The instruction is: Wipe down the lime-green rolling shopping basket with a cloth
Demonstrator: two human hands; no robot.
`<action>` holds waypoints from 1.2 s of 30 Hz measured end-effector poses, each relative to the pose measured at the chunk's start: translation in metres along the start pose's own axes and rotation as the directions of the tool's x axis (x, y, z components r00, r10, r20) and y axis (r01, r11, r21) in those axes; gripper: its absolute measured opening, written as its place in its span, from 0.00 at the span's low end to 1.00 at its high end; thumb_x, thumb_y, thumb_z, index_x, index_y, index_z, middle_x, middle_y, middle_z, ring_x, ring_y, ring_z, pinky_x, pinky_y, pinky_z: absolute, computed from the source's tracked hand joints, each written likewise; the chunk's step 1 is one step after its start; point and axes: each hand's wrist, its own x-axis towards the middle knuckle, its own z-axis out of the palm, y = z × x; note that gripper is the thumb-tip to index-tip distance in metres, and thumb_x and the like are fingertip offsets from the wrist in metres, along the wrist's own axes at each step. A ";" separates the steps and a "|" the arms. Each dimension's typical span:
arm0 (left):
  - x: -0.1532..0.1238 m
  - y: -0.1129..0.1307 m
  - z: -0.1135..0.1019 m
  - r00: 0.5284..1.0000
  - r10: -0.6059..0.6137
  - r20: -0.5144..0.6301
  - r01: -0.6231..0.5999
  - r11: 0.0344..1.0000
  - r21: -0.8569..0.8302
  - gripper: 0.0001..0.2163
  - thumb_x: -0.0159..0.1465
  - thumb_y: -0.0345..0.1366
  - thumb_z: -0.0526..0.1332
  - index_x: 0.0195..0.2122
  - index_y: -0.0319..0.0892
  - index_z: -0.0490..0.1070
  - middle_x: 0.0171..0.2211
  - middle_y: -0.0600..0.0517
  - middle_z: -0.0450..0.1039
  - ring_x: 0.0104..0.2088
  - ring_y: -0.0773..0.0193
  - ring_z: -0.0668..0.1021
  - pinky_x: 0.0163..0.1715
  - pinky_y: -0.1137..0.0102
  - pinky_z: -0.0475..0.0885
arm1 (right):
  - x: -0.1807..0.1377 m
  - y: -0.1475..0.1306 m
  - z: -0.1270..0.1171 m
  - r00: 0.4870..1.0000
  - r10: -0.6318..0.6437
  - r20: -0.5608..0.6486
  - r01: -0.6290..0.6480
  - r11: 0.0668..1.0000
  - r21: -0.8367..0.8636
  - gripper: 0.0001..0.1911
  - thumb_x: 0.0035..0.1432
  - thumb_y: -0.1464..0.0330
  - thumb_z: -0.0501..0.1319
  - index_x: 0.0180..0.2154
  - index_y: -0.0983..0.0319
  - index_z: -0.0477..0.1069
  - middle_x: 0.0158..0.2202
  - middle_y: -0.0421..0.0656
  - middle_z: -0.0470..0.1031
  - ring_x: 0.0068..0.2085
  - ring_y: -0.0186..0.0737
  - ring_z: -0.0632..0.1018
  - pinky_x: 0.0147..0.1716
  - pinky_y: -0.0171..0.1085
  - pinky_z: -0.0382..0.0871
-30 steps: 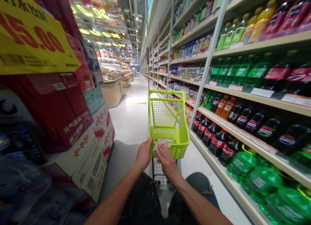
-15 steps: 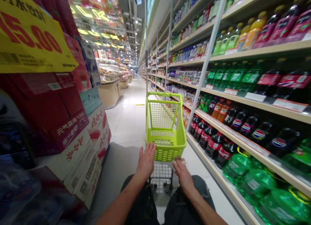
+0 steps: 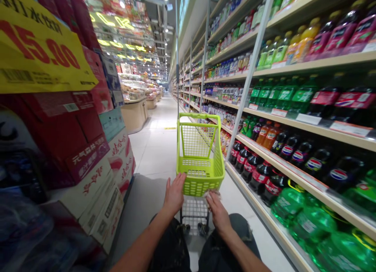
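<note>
A lime-green shopping basket [image 3: 202, 186] rides on a wheeled cart frame [image 3: 192, 207] in front of my knees, and its inside holds nothing that I can see. My left hand [image 3: 174, 195] lies against the basket's near left corner, fingers stretched out. At the near right lower edge, my right hand [image 3: 217, 209] presses a crumpled pale cloth [image 3: 213, 193] to the basket. Part of the cloth is hidden behind those fingers.
Drink shelves [image 3: 279, 113] run along the right, with big green bottles [image 3: 308, 221] at the bottom. Stacked cartons [image 3: 88, 186] and a yellow price sign [image 3: 44, 49] stand close on the left. The tiled aisle [image 3: 152, 146] leads ahead past a display counter [image 3: 133, 113].
My right hand has moved slightly left with the cloth along the basket's lower edge. My left hand has shifted a little left and stays at its corner. The view has tilted slightly.
</note>
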 end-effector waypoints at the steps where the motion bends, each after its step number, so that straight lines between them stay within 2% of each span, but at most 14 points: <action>1: 0.002 -0.001 -0.002 1.000 -0.019 -0.005 0.019 1.000 -0.021 0.30 0.50 0.17 0.44 0.56 0.39 0.56 0.56 0.48 0.61 0.57 0.63 0.61 0.57 0.53 0.50 | 0.006 -0.010 0.004 1.000 -0.014 0.007 0.014 1.000 0.023 0.29 0.52 0.82 0.49 0.55 0.57 0.59 0.55 0.45 0.63 0.55 0.39 0.64 0.50 0.41 0.66; 4: 0.008 -0.003 -0.009 0.998 -0.055 -0.023 0.053 0.994 -0.095 0.31 0.48 0.18 0.45 0.55 0.41 0.58 0.53 0.50 0.65 0.53 0.65 0.66 0.55 0.60 0.56 | 0.035 -0.039 0.015 0.998 -0.053 0.018 0.052 0.997 0.052 0.27 0.55 0.80 0.49 0.55 0.58 0.58 0.57 0.48 0.60 0.58 0.41 0.60 0.54 0.46 0.60; 6: 0.011 -0.005 -0.013 0.998 -0.055 -0.022 0.052 0.989 -0.141 0.31 0.48 0.19 0.46 0.55 0.40 0.57 0.50 0.51 0.69 0.51 0.66 0.68 0.52 0.64 0.60 | 0.046 -0.049 0.026 0.995 -0.096 0.031 0.095 0.995 0.030 0.24 0.56 0.79 0.49 0.54 0.59 0.61 0.55 0.48 0.63 0.57 0.42 0.61 0.53 0.47 0.61; 9: 0.013 -0.006 -0.017 0.999 -0.047 -0.003 0.046 0.985 -0.166 0.31 0.48 0.19 0.47 0.56 0.40 0.56 0.48 0.51 0.71 0.50 0.65 0.69 0.50 0.66 0.62 | 0.034 -0.049 0.043 0.986 -0.139 0.093 0.141 0.990 -0.019 0.18 0.58 0.75 0.49 0.49 0.60 0.67 0.47 0.48 0.72 0.51 0.41 0.70 0.47 0.43 0.68; 11: 0.013 -0.007 -0.018 0.999 -0.051 0.004 0.051 0.985 -0.163 0.31 0.48 0.18 0.46 0.55 0.41 0.57 0.48 0.51 0.71 0.50 0.65 0.69 0.49 0.66 0.62 | 0.023 -0.047 0.048 0.983 -0.133 0.129 0.138 0.990 -0.033 0.17 0.59 0.74 0.49 0.47 0.60 0.68 0.43 0.47 0.74 0.48 0.40 0.73 0.44 0.40 0.71; 13: 0.013 -0.007 -0.018 0.998 -0.057 0.006 0.057 0.985 -0.163 0.30 0.49 0.19 0.46 0.55 0.41 0.58 0.48 0.51 0.71 0.50 0.66 0.69 0.49 0.67 0.61 | 0.025 -0.049 0.045 0.984 -0.130 0.123 0.134 0.991 -0.028 0.17 0.59 0.74 0.49 0.48 0.60 0.67 0.46 0.48 0.72 0.50 0.40 0.71 0.45 0.40 0.70; 17: 0.012 -0.005 -0.017 0.998 -0.065 0.015 0.067 0.987 -0.149 0.28 0.50 0.21 0.49 0.55 0.40 0.58 0.50 0.50 0.69 0.50 0.66 0.69 0.50 0.68 0.61 | 0.051 -0.055 0.032 0.981 -0.171 0.090 0.174 0.985 -0.020 0.20 0.57 0.78 0.49 0.51 0.64 0.65 0.53 0.50 0.66 0.57 0.43 0.62 0.52 0.45 0.63; 21: 0.010 -0.004 -0.015 0.998 -0.068 0.004 0.069 0.994 -0.089 0.28 0.50 0.19 0.47 0.53 0.40 0.61 0.51 0.49 0.68 0.52 0.66 0.68 0.51 0.66 0.59 | 0.044 -0.049 0.025 0.980 -0.173 0.102 0.180 0.982 -0.057 0.18 0.57 0.77 0.49 0.45 0.61 0.69 0.44 0.49 0.74 0.50 0.42 0.71 0.44 0.43 0.70; 23: 0.009 -0.004 -0.013 0.998 -0.056 -0.008 0.055 0.996 -0.069 0.28 0.50 0.18 0.46 0.52 0.41 0.61 0.51 0.49 0.68 0.52 0.66 0.68 0.52 0.65 0.59 | 0.037 -0.048 0.021 0.987 -0.133 0.088 0.137 0.989 -0.046 0.19 0.57 0.77 0.49 0.47 0.59 0.68 0.45 0.48 0.73 0.50 0.40 0.71 0.44 0.41 0.71; 25: 0.008 -0.004 -0.012 0.999 -0.049 -0.020 0.047 0.997 -0.058 0.27 0.51 0.18 0.46 0.52 0.41 0.61 0.51 0.49 0.68 0.52 0.66 0.68 0.52 0.65 0.59 | 0.042 -0.051 0.017 0.993 -0.101 0.062 0.102 0.995 -0.010 0.22 0.56 0.78 0.49 0.51 0.59 0.65 0.51 0.48 0.68 0.55 0.39 0.66 0.48 0.43 0.67; 28: 0.008 -0.002 -0.011 0.997 -0.065 -0.042 0.064 0.997 -0.035 0.26 0.52 0.19 0.46 0.53 0.40 0.61 0.51 0.48 0.67 0.51 0.65 0.69 0.52 0.64 0.59 | 0.069 -0.055 0.014 0.996 -0.081 0.037 0.080 0.997 0.005 0.23 0.55 0.78 0.49 0.52 0.61 0.63 0.54 0.49 0.64 0.58 0.41 0.60 0.54 0.47 0.60; 30: 0.008 -0.001 -0.012 0.997 -0.069 -0.039 0.068 0.998 -0.014 0.26 0.52 0.19 0.46 0.52 0.41 0.61 0.51 0.48 0.68 0.51 0.65 0.69 0.52 0.62 0.59 | 0.083 -0.048 0.012 0.994 -0.095 0.052 0.096 0.995 -0.021 0.21 0.55 0.78 0.50 0.51 0.61 0.65 0.52 0.49 0.66 0.57 0.41 0.62 0.53 0.48 0.60; 33: 0.006 0.000 -0.014 0.999 -0.053 -0.011 0.053 0.999 0.007 0.27 0.53 0.18 0.44 0.53 0.43 0.61 0.51 0.49 0.67 0.52 0.65 0.68 0.54 0.59 0.56 | 0.081 -0.019 -0.002 0.993 -0.092 0.077 0.096 0.994 -0.057 0.20 0.56 0.77 0.50 0.48 0.59 0.67 0.50 0.47 0.69 0.56 0.41 0.64 0.51 0.47 0.63; 36: 0.005 0.001 -0.014 0.999 -0.045 -0.019 0.045 0.999 0.017 0.27 0.53 0.18 0.43 0.53 0.43 0.60 0.52 0.49 0.66 0.53 0.65 0.66 0.54 0.58 0.55 | 0.067 0.017 -0.029 0.999 0.039 0.017 -0.037 0.993 -0.110 0.20 0.56 0.76 0.49 0.48 0.59 0.67 0.52 0.48 0.67 0.56 0.42 0.64 0.52 0.48 0.62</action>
